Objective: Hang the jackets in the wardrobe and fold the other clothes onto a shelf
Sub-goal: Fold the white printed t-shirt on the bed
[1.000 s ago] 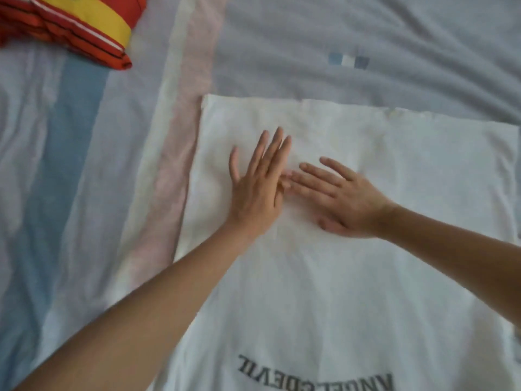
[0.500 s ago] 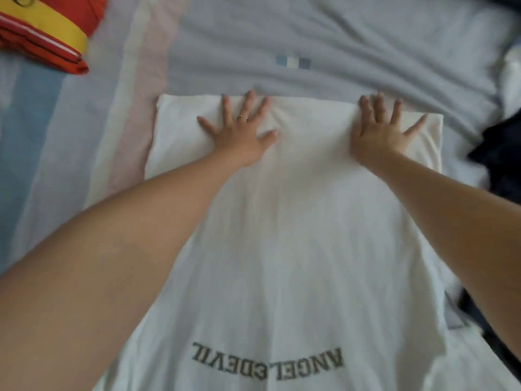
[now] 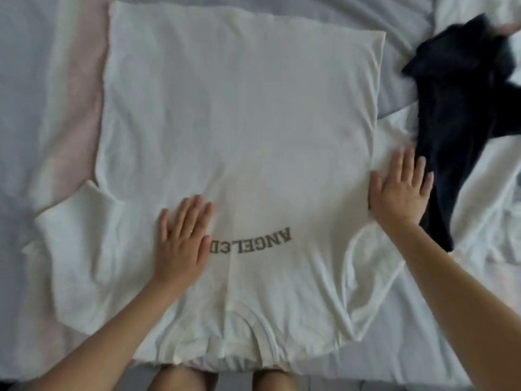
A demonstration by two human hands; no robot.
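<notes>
Though partly hidden under the left hand (image 3: 183, 238), shows as grey lettering (image 3: 251, 244), upside down, across the chest of the white T-shirt (image 3: 239, 136). Lies spread flat on the bed sheet (image 3: 42, 80), collar (image 3: 248, 320) nearest the person, hem at the far side. Presses down with the left hand flat, fingers straight and close together, gripping nothing. Rests the right hand (image 3: 400, 190) flat on the shirt's right edge, fingers straight and slightly spread, also holding nothing; little finger at the border of a dark garment (image 3: 462, 108), touching or just over it, hard to tell which. Bunches into folds beside the right forearm, so that sleeve's outline stays unclear. Sticks the other sleeve (image 3: 76, 249) out to the left, wholly in view. Runs off the right frame edge with the dark garment and rumpled white cloth (image 3: 479, 221), crowding that side. Leaves bare sheet left of the shirt and beyond the hem. Cuts off two bare knees (image 3: 180, 379) at the bottom edge.
</notes>
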